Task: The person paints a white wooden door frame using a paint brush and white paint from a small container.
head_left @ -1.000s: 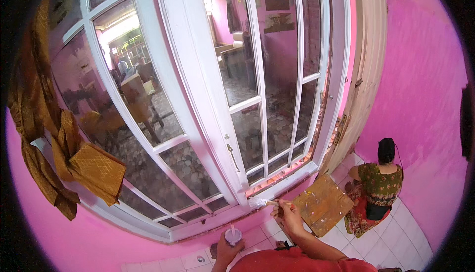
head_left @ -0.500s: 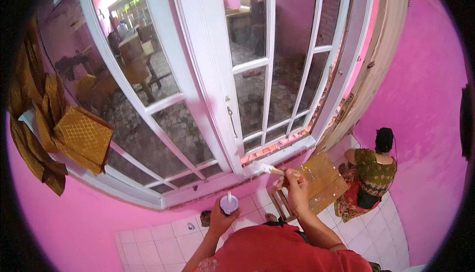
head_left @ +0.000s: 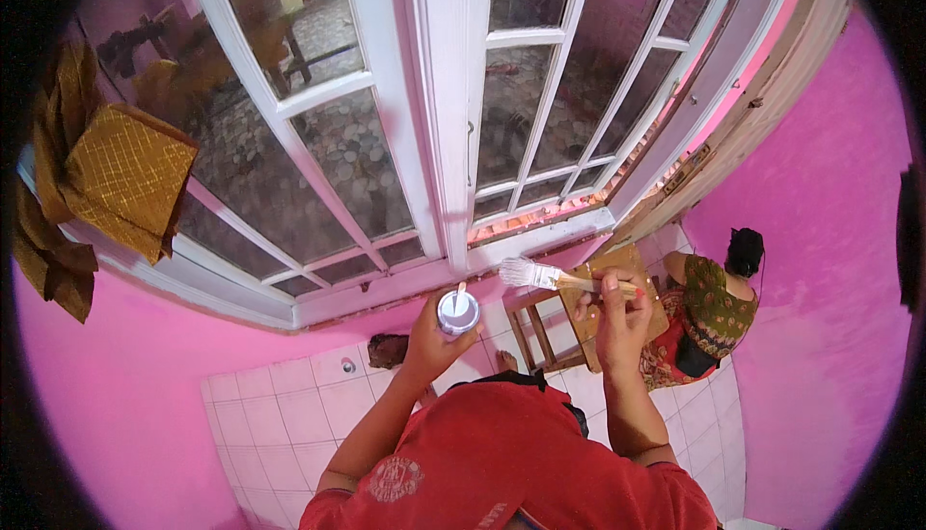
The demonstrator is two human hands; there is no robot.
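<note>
My left hand [head_left: 430,347] is wrapped round a small round can [head_left: 461,321] of pale, whitish-lilac paint. A slim stick-like thing [head_left: 460,293] stands in the can; its lower end is hidden. In my right hand [head_left: 623,326] is a flat paintbrush [head_left: 546,276] with a wooden handle, gripped between thumb and fingers. Its whitish, paint-coated bristles point left, towards the can, and look clear of the window. Both hands are in front of a white-framed window [head_left: 445,183] with several glass panes.
Behind my right hand stands a wooden stool [head_left: 543,337]. At the right a person [head_left: 719,308] sits low by the pink wall [head_left: 820,270]. Brown patterned cloth [head_left: 130,178] hangs at the left. A dark brown thing [head_left: 388,350] lies on the white tiles [head_left: 289,424].
The brush has come away from the lower window frame, and more of its handle shows. My right hand is higher and farther right in view. The can stays in my left hand.
</note>
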